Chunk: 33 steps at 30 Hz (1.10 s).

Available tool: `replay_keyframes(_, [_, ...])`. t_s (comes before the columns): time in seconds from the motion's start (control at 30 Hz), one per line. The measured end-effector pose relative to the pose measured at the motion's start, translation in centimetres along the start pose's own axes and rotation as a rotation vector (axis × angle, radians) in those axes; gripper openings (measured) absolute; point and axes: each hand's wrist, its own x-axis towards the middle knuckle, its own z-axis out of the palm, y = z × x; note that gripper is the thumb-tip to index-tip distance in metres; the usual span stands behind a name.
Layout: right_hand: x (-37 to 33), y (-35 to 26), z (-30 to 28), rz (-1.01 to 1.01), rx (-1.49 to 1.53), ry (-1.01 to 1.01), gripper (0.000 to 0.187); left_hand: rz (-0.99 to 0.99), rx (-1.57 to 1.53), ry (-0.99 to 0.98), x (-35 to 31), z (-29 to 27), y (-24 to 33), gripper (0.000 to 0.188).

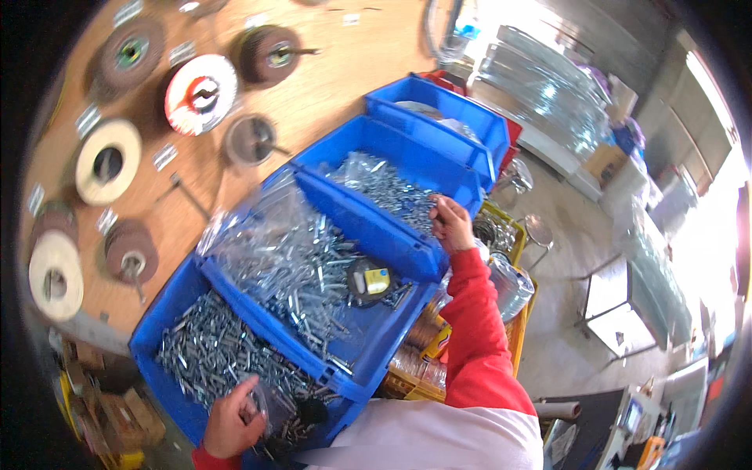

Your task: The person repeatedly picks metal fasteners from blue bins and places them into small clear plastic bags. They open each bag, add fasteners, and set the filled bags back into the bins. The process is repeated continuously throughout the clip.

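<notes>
My right hand reaches over a blue bin of small metal screws. Its fingertips are pinched together at the right end of the pile; what they hold is too small to make out. Low in the view, my left hand has its fingers curled round a clear plastic bag, above the nearest blue bin. Loose metal fasteners fill that bin. Between the two lies another blue bin with longer metal fasteners, clear plastic wrapping and a round black case with a yellow label.
A wooden board on the left carries grinding wheels and discs on pegs. Yellow crates with rolls stand right of the bins. Farther right are a white-topped table and a plastic-wrapped stack.
</notes>
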Motion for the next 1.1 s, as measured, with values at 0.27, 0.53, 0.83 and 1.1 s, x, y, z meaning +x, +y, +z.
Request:
replay_keyframes(0.27, [-20.4,-4.8,18.1,-0.156,-0.711,-0.884,0.016,0.185,-0.008,0.089,0.0,1.7,0.2,0.063])
replay_keyframes(0.53, [-25.4,0.4,25.6,-0.508,-0.731,-1.353,0.016,0.206,0.056,0.172,-0.9,1.9,1.4,0.059])
replay_keyframes(0.83, [-28.4,2.0,27.6,0.049,-0.103,-0.767,0.019,0.115,0.082,0.135,-0.9,1.7,1.5,0.048])
replay_keyframes(1.1, [-31.2,6.3,29.5,-0.083,0.225,-0.604,0.021,0.132,0.077,0.179,-0.6,1.7,0.8,0.027])
